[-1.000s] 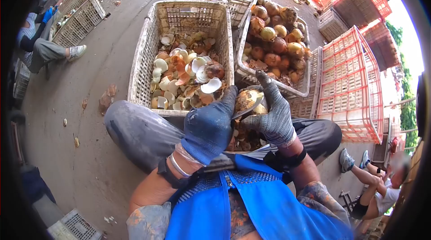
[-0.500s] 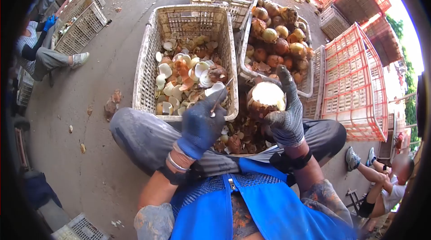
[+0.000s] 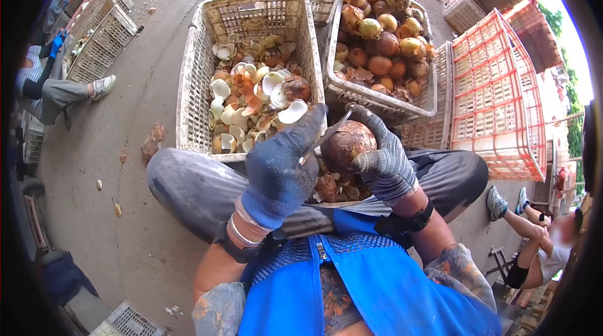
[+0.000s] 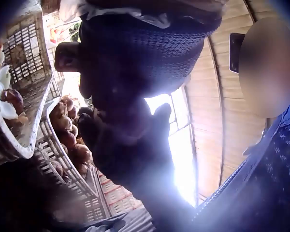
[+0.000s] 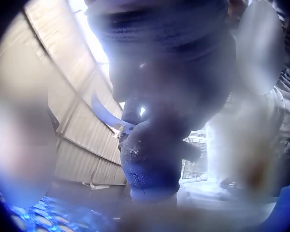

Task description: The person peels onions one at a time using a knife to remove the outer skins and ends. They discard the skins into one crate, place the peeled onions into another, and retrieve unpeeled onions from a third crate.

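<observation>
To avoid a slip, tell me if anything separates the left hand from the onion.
Only the knife in the left hand stands between that hand and the onion in the right hand; nothing else visible does.

This looks like a shed for handling produce. Plastic crates (image 3: pixel 190 100) of onions (image 3: pixel 379 66) and peelings (image 3: pixel 251 105) stand on a bare, littered floor (image 3: pixel 94 141); red-netted crates (image 3: pixel 490 103) are stacked at right, a gloved person (image 3: pixel 59 92) sits at far left, and ribbed roofing (image 5: pixel 92 162) spans overhead.

No lettering, number, brand or sign is legible here.
</observation>
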`<state>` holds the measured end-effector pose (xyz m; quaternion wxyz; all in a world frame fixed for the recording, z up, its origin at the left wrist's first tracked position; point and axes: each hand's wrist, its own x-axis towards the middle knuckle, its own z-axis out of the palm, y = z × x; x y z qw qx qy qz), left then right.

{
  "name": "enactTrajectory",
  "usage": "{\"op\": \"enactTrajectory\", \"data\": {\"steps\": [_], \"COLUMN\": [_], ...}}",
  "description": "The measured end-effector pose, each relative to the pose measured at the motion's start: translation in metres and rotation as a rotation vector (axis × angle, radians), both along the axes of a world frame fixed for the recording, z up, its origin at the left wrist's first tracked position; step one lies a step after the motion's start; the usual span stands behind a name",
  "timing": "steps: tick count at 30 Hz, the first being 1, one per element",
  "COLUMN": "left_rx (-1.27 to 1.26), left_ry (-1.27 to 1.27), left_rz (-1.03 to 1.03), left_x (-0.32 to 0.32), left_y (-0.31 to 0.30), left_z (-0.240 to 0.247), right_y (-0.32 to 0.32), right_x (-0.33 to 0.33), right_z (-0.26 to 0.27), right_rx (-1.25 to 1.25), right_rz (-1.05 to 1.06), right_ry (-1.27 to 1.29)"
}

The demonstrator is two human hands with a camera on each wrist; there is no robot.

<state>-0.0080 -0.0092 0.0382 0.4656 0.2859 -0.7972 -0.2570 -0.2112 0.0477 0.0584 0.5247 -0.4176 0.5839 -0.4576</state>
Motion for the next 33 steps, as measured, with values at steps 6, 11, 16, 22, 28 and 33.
{"op": "enactTrajectory", "data": {"steps": [6,11,16,22,28,33], "left_rx": [-0.124,-0.152,-0.169,-0.001,0.606,0.570], "left_ry": [-0.387,-0.519,-0.586,-0.620,-0.525,-0.224], "left_rz": [0.158,0.214,0.228,0.330,0.376,0.311], "left_x": [-0.004,-0.006,-0.002,-0.006,0.001,0.013], "left_y": [0.017,0.015,0.019,0.013,-0.016,0.007], "left_z": [0.001,-0.007,-0.021,-0.059,-0.055,-0.056], "right_y": [-0.005,-0.003,0.002,0.005,0.011,-0.012], "right_x": [-0.004,0.005,0.008,0.009,0.022,-0.001], "right_z": [-0.021,-0.025,-0.027,-0.026,-0.025,-0.030], "right_rx": [-0.159,-0.174,-0.054,-0.059,-0.134,-0.213], "right_rz": [-0.022,-0.041,-0.045,-0.148,-0.078,-0.224], "right_ry": [0.312,0.283,0.103,-0.063,-0.267,-0.265]}}
